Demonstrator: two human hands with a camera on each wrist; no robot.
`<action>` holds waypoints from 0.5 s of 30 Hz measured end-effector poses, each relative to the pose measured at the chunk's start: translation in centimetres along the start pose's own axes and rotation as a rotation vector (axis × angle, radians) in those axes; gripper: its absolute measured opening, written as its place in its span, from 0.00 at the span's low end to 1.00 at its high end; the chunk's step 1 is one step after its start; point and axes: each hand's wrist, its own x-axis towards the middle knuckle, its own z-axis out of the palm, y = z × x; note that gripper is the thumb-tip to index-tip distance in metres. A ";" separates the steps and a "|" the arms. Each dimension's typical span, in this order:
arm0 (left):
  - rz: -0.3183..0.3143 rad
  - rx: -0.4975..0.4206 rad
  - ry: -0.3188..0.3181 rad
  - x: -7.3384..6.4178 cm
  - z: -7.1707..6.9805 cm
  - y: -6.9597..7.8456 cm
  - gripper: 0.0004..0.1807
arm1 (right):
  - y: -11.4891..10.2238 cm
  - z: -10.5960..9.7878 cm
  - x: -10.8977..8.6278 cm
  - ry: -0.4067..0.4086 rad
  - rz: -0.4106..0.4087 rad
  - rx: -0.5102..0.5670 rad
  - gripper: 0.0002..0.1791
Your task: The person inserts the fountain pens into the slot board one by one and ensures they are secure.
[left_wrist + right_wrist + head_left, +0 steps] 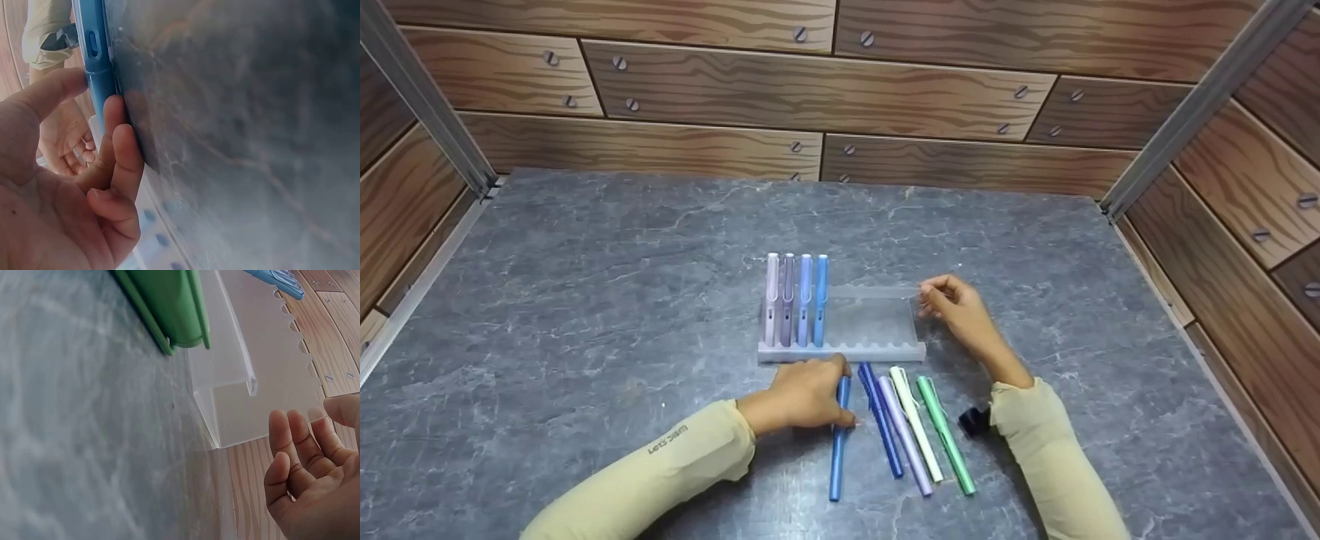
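Note:
My left hand (806, 394) pinches a blue pen (840, 450) between thumb and fingers, just in front of a clear pen stand (874, 319). In the left wrist view the fingertips lie along the blue pen (93, 34). The right hand (962, 311) grips the stand's upper right edge, its fingers curled; in the right wrist view the thumb and a fingertip meet at the clear panel (242, 410). Standing in the stand's left slots are a pale pink pen (771, 300), a purple pen (787, 300) and two blue pens (805, 300).
Right of the held pen lie a dark blue pen (881, 420), a lilac pen (905, 435), a white pen (916, 424) and a green pen (946, 435). All rest on a grey marbled table (622, 262). Wood-patterned walls (810, 82) enclose its back and sides.

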 end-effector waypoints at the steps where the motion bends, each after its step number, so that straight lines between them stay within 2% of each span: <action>1: 0.003 0.000 0.003 0.0 0.0 0.0 0.31 | 0.0 0.0 0.0 0.001 -0.003 0.002 0.15; 10: 0.006 -0.047 -0.007 -0.4 -0.6 -0.2 0.33 | -0.1 0.1 0.0 -0.007 0.002 0.002 0.15; 15: 0.033 -0.099 -0.005 -0.6 -1.1 -0.4 0.34 | -0.2 0.1 0.0 0.000 0.004 -0.001 0.16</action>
